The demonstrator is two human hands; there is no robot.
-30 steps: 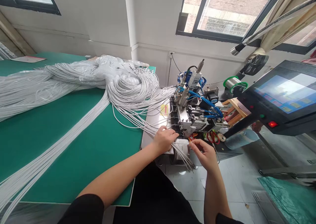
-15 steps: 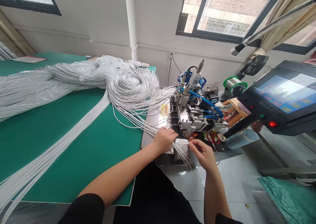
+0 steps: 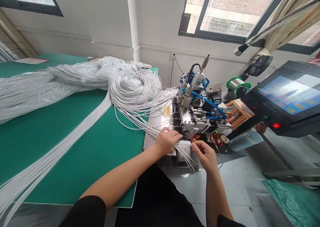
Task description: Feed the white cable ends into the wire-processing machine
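My left hand (image 3: 167, 142) is closed over a bunch of thin white cables (image 3: 184, 154) at the near edge of the machine. Their dark-tipped ends fan out past my fingers, down to the right. Thumb and fingers of my right hand (image 3: 204, 153) pinch together around what looks like the end of one cable, a short way right of the bunch; the tip itself is hidden. Just beyond both hands stands the wire-processing machine (image 3: 187, 118), with metal cylinders and blue air hoses. A rounded metal part (image 3: 182, 160) lies beneath the loose ends.
A large pile of white cables (image 3: 136, 90), partly wrapped in plastic, covers the back of the green table (image 3: 105, 163). On the right are a control screen (image 3: 290, 93), a solder wire spool (image 3: 237, 85), red-handled scissors (image 3: 217, 139) and a clear blue container (image 3: 246, 142).
A slim cylinder on top of the machine has risen and leans slightly right. Both hands stay almost in place; my left fingertips reach a little further right.
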